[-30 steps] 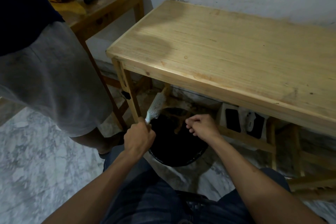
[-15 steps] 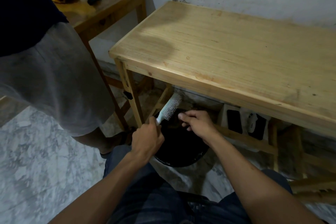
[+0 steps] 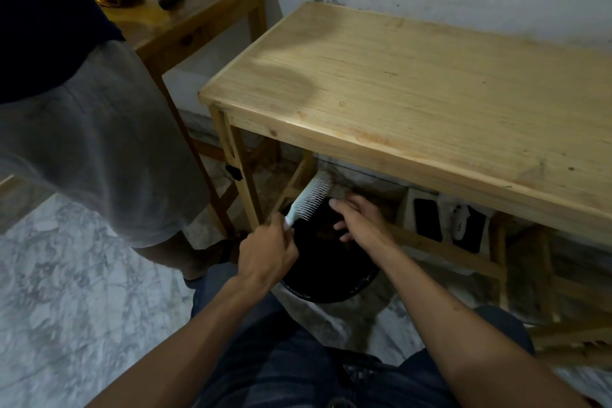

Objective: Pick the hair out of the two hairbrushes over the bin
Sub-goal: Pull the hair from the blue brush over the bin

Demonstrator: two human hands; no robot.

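My left hand [image 3: 268, 253] is shut on the handle of a white hairbrush [image 3: 313, 195], whose head points up and right over the black bin [image 3: 331, 288] on the floor. The bristles face right, toward my right hand [image 3: 359, 219]. That hand hovers over the bin just right of the brush, fingers spread, with nothing visible in it. Only one brush is in view.
A light wooden table [image 3: 430, 103] stands over the bin's far side; its leg [image 3: 245, 189] is just left of the brush. Another person [image 3: 82, 129] stands close at left beside a second table [image 3: 185, 20]. Dark items sit on a low shelf [image 3: 443, 222].
The brush has swung up and to the right with its bristles turned toward my right hand. My right hand has gone from a closed pinch to spread fingers.
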